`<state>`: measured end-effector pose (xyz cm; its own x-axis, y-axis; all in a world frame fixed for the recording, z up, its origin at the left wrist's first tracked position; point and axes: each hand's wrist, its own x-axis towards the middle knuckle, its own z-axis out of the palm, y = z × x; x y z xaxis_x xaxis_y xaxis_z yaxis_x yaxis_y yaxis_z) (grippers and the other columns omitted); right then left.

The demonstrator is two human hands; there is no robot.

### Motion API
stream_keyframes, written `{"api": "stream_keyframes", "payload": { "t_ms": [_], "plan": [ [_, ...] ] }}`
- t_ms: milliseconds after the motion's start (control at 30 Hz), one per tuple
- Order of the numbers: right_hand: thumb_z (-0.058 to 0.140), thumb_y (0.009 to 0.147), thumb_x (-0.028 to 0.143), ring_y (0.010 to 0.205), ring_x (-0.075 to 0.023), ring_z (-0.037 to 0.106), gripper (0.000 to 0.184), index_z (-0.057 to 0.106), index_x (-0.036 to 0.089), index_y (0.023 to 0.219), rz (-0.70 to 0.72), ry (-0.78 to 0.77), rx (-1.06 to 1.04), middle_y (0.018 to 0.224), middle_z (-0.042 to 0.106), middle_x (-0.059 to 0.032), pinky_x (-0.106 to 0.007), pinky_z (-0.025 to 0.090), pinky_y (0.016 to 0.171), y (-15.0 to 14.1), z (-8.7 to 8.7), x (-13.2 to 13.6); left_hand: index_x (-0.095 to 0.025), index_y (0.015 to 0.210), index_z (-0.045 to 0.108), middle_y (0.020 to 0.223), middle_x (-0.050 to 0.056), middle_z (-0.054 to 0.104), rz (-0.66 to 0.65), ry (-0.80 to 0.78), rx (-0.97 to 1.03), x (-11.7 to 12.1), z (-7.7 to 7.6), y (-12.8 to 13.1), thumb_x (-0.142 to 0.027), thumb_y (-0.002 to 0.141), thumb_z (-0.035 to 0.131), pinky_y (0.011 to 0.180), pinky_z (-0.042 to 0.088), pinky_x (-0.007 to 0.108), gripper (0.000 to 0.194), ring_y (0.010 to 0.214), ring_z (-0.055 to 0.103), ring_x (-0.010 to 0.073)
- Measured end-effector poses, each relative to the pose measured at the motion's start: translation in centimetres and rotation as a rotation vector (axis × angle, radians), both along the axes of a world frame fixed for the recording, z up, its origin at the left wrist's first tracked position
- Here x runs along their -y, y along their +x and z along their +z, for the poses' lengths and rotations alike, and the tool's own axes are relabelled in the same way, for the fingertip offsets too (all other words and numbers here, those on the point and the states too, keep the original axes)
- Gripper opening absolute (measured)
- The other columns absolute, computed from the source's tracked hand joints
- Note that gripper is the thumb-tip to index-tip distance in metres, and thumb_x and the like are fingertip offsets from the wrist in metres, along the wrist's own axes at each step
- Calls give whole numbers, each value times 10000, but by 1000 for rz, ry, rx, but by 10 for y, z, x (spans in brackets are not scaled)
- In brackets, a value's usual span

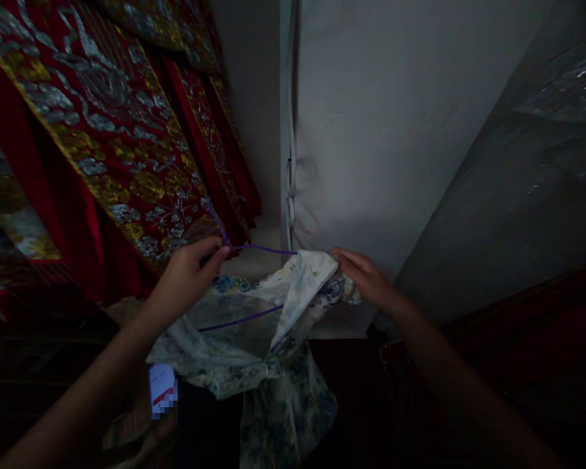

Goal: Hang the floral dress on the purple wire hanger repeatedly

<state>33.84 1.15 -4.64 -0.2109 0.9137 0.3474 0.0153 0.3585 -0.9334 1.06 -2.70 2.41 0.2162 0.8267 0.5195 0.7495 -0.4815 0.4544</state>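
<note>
A purple clothes hanger [258, 247] runs from my left hand into a pale garment with a blue floral print [297, 371]. My left hand [200, 264] pinches the hanger near the base of its hook, which points up toward the red cloth. At the garment's raised shoulder, my right hand [361, 270] has its fingers closed on the fabric. The hanger's lower bar shows inside the open neck, and the rest of the garment hangs below. Its far right end is covered by cloth.
Red embroidered costumes [141, 163] with gold and silver patterns hang at the left. A pale wall [371, 130] with cables [292, 143] running down it stands ahead. Grey sheeting [527, 176] covers the right side. A lit white tag or screen [161, 387] lies low at left.
</note>
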Motion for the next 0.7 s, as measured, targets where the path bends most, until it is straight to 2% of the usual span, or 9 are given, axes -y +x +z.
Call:
{"api": "stream_keyframes", "payload": {
  "t_ms": [67,133,233,300,400,467,500,600,700],
  "plan": [
    [691,809,636,633,-146,583,433,714,205,765,-81,86,-11,697,655,-7,-251,453,575,-7,18,1,-163,879,658,774,26,624,36,117,-22,-15,-6,9,-365,1003,477,707,458,288,298,745,596,185],
    [687,817,608,561,-135,547,414,694,198,760,-162,87,-97,647,629,-1,-247,414,513,-11,34,-7,-144,1090,672,1003,93,666,68,303,4,-26,-9,19,-324,997,492,873,492,345,270,958,630,229],
    [723,786,528,510,-125,517,345,697,185,798,-265,77,-244,609,604,13,-246,383,480,-9,52,-33,-163,1370,556,1311,154,572,99,603,93,-27,-10,30,-289,959,574,1062,439,444,430,1247,535,287],
    [734,780,426,509,-111,495,260,710,173,834,-348,124,-311,610,586,29,-242,371,493,-5,62,-57,-201,1359,567,1286,133,588,37,775,138,-18,-12,35,-213,926,609,1052,447,452,435,1231,544,282],
    [727,771,263,516,-88,457,126,703,160,840,-515,210,-416,637,573,45,-232,349,512,2,76,-93,-220,1220,630,1031,75,668,-276,870,57,2,-24,44,-76,894,564,858,510,382,363,963,636,225],
    [717,773,207,527,-82,450,83,685,156,831,-612,251,-471,665,578,43,-230,352,525,8,84,-112,-211,1211,614,929,58,681,-457,748,-65,11,-37,51,-55,899,529,763,501,353,359,844,641,206],
    [713,781,199,531,-82,448,80,677,156,838,-650,268,-488,671,576,44,-231,357,528,11,87,-118,-204,1244,591,918,58,687,-486,640,-112,13,-44,55,-68,912,521,754,497,349,365,830,644,206],
    [695,813,211,533,-88,441,91,654,164,879,-726,290,-520,659,547,56,-233,369,524,26,90,-126,-202,1460,418,921,47,702,-384,228,-132,5,-67,65,-166,966,512,745,505,327,504,802,659,200],
    [689,821,234,534,-97,442,94,631,185,877,-775,289,-533,641,507,63,-232,366,504,43,77,-117,-220,1603,184,907,24,714,-267,-133,-123,-12,-88,71,-244,987,510,685,492,293,697,740,668,193]
  ]
}}
